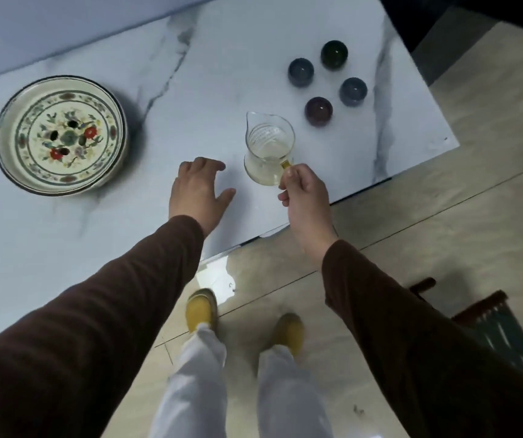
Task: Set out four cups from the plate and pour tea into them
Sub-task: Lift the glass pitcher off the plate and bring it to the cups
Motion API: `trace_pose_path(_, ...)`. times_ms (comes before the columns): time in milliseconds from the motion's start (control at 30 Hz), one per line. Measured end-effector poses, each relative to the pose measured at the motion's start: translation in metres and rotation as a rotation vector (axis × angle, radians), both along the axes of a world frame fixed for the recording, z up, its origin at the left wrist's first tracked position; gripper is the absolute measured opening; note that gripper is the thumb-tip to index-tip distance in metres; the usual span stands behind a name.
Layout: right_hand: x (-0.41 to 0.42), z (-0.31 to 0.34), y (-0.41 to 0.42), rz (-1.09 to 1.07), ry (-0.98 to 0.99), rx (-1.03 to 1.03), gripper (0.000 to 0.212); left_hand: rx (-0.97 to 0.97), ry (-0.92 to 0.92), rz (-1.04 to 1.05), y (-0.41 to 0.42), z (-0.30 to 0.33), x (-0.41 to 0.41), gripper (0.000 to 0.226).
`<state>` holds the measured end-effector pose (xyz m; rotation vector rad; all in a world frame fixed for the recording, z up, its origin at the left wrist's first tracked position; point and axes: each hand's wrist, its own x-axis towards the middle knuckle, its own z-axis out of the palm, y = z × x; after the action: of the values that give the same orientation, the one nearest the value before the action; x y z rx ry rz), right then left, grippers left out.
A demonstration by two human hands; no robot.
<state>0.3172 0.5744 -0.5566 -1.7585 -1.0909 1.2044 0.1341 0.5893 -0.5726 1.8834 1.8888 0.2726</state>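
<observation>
Several small dark cups stand in a diamond on the marble table's right side: a green cup [334, 54], a blue-grey cup [300, 72], another blue-grey cup [353, 91] and a purple cup [318, 110]. A glass pitcher [268, 148] with a little pale tea stands upright just in front of them. My right hand [304, 191] pinches its yellow handle. My left hand [201, 189] rests flat on the table to the pitcher's left, fingers spread, holding nothing. The flower-patterned plate [7, 153] sits far left with no cups on it.
The white marble table [190, 90] ends close in front of my hands and at the right past the cups. Below are a tiled floor, my yellow shoes [201, 309] and a dark wooden stool [491, 330] at the right.
</observation>
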Motion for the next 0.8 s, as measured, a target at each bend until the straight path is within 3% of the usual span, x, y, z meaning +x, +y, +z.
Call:
trace_pose_path(533,0.108,-0.017,0.072,-0.067,-0.051,-0.007,0.029,-0.030,-0.056,-0.028,0.083,-0.016,0.110,0.044)
trace_pose_path(800,0.175,-0.015,0.121,0.044,-0.022,0.011,0.030,-0.016,-0.054,0.051,0.122,-0.015,0.176,0.044)
